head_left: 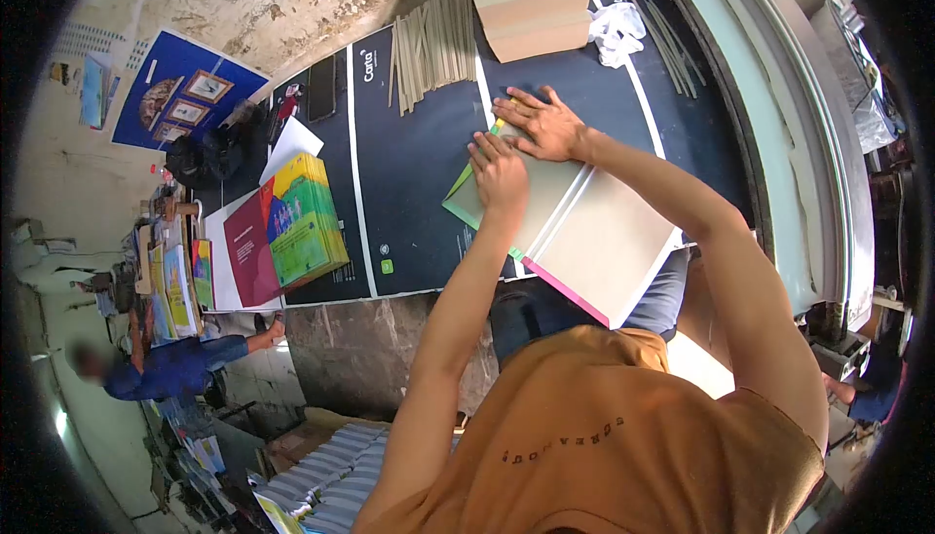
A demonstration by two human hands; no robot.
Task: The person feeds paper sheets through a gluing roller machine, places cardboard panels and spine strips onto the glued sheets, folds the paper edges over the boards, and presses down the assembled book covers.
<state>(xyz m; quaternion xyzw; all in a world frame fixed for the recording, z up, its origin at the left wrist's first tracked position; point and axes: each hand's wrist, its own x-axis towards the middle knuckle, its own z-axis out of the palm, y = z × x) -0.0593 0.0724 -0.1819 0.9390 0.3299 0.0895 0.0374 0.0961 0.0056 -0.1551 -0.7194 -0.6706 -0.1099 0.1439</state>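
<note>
The person's two bare hands work on an opened-out book cover of flat greyish-beige board [606,247], which lies inner face up on the black desk with white stripes [414,173], one corner overhanging the near edge above the lap. The left hand [503,175] rests palm down on the cover near its green-and-yellow edge, fingers extended; the right hand [548,128] lies just beyond it, likewise flattened, fingers spread toward the same edge. Neither hand grips anything. The step in hand appears to be the smoothing of a turned-in margin onto the board; the next move calls for even pressure along that edge, with the sheet held from sliding. Materials: the two board panels are matt and stiff, parted by a narrow double white band [557,210]; a glossy-looking pink margin [570,292] borders the near side. Beyond the hands stand a heap of thin grey-brown board strips [433,52], straight and slightly fanned, a blocky tan cardboard-like stack [531,8] and a crumpled soft white wad [617,32]. To the left, a thick squared pile of yellow-and-green printed covers [307,217] adjoins a smooth maroon panel [251,251].
</note>
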